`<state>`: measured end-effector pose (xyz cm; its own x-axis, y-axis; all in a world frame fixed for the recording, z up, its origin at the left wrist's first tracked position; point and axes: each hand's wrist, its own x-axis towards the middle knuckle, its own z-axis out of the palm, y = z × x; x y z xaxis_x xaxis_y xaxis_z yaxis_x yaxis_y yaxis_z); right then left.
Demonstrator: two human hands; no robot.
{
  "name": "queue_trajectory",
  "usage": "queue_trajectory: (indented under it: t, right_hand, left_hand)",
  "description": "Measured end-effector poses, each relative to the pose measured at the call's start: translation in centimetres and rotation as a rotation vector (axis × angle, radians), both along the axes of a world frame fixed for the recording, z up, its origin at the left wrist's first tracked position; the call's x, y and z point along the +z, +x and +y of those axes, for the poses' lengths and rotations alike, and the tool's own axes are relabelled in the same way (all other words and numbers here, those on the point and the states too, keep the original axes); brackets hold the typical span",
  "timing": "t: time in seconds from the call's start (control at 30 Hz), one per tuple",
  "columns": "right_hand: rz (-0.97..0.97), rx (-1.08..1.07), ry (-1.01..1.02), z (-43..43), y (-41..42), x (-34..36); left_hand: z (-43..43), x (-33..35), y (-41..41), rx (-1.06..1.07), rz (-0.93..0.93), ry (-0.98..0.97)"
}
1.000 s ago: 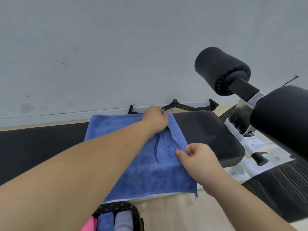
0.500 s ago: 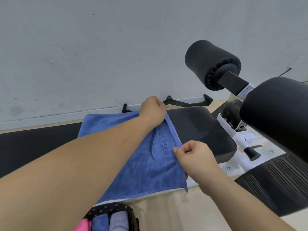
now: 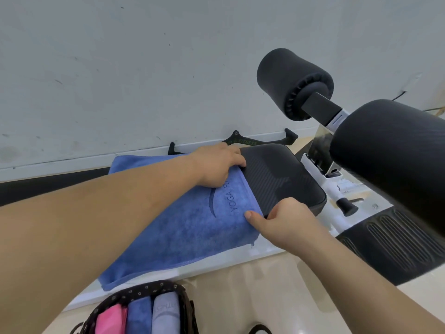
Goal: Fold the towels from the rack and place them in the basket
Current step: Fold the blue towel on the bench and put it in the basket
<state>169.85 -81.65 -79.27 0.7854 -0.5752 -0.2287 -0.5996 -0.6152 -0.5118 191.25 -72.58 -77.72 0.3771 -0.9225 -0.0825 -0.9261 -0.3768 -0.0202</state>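
Looking down, you face a pale, scuffed wall (image 3: 144, 68) that fills the upper half of the view. At your right a fat black foam roller (image 3: 390, 160) looms close, with a ribbed black footplate (image 3: 397, 242) below it on the white frame.

The blue towel (image 3: 173, 232) lies spread flat in front of you, its printed "YOGA" lettering facing up. Its right part lies over the left part of the black seat pad (image 3: 284, 179), and its near edge hangs a little over the white frame edge. A second, smaller foam roller (image 3: 289, 78) sticks out on its bar above and beyond the pad.

The basket (image 3: 144, 289) sits on the beige floor (image 3: 252, 297) just in front of the towel's near edge. Its dark dotted rim is cut off by the bottom of the view.

Your left hand (image 3: 216, 167) reaches across the towel to its far right corner, fingers curled down over the cloth edge and gripping it. Your right hand (image 3: 286, 220) holds the near part of the same right edge, thumb pressed on top and fingers tucked out of sight beneath, pinching the cloth.

A thin black handle bar (image 3: 252, 142) lies on the floor against the wall beyond the pad. Inside the basket, three folded towels stand side by side: a pink one (image 3: 109, 319), a blue one (image 3: 138, 317) and a pale lilac one (image 3: 167, 314).
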Motion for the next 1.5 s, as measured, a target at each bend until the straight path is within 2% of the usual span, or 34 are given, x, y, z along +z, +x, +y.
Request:
queue_trajectory:
  t: [0.13,0.33,0.4,0.5,0.63,0.83,0.93,1.1,1.33,1.5]
  right_hand:
    - [-0.007,-0.003,0.329,0.5,-0.6,-0.9]
    - [-0.156,0.024,0.491,0.8,-1.0,-0.8]
    - [-0.248,0.008,0.499,1.1,-1.0,0.4]
    - [-0.440,-0.048,0.471,1.8,-0.9,2.5]
    - [-0.691,-0.085,0.522,3.7,-0.6,5.7]
    - [-0.993,-0.111,0.574,8.1,0.1,10.2]
    - [-1.086,-0.084,0.685,10.4,0.0,12.6]
    - [-1.116,-0.043,0.941,13.1,-0.5,15.2]
    - [-1.074,-0.063,0.753,16.6,-0.7,15.1]
    - [-0.849,-0.044,0.724,16.5,0.2,14.1]
  left_hand:
    - [0.2,1.0,-0.8,0.006,-0.130,0.059]
    - [2.7,2.8,-1.6,0.032,-0.335,0.010]
    - [4.3,4.0,-1.6,0.070,-0.354,-0.051]
    - [7.3,6.8,-1.9,0.184,-0.259,-0.188]
    - [12.1,11.0,-2.6,0.406,0.040,-0.441]
    - [19.5,16.3,-4.8,0.492,0.162,-0.711]
    - [23.1,18.6,-6.1,0.503,0.214,-0.803]
    - [28.8,20.9,-7.9,0.508,0.209,-0.828]
    - [34.7,17.3,-10.3,0.452,0.156,-0.680]
    - [36.3,15.9,-11.0,0.432,0.139,-0.622]
